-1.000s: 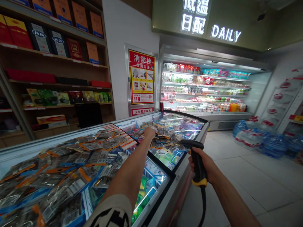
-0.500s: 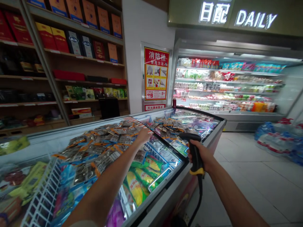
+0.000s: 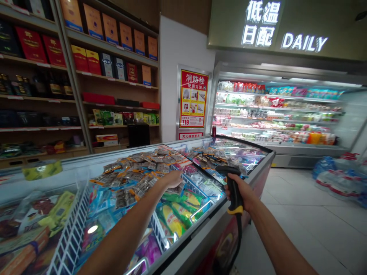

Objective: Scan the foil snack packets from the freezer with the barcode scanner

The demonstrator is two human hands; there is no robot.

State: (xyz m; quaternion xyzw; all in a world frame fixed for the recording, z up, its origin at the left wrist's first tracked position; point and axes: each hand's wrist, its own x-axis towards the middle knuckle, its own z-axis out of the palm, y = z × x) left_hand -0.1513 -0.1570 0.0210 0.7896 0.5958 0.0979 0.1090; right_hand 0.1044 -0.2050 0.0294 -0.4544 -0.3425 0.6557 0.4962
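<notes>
My right hand [image 3: 243, 193] is wrapped round a black barcode scanner [image 3: 235, 194] with a yellow band at its base and a cord hanging down. It is above the front rim of a chest freezer [image 3: 200, 231]. My left hand [image 3: 172, 178] reaches in over the freezer, close to a white wire divider and left of the black edge of a glass lid [image 3: 205, 176]. Its fingers are blurred and partly hidden, so any hold is unclear. Small brown packets [image 3: 143, 173] are heaped beside it, and green-and-yellow corn bags [image 3: 174, 219] lie below it.
Shelves of boxes and bottles [image 3: 117, 68] stand behind the freezer at left. A red can [image 3: 213, 131] sits on its far rim. A lit open fridge [image 3: 275, 103] lines the back. Bundled water bottles [image 3: 340, 175] stand on the tiled floor at right.
The view has tilted up and turned slightly left. My left hand has drawn back from the black lid edge, nearer the corn bags. My right hand still grips the barcode scanner.
</notes>
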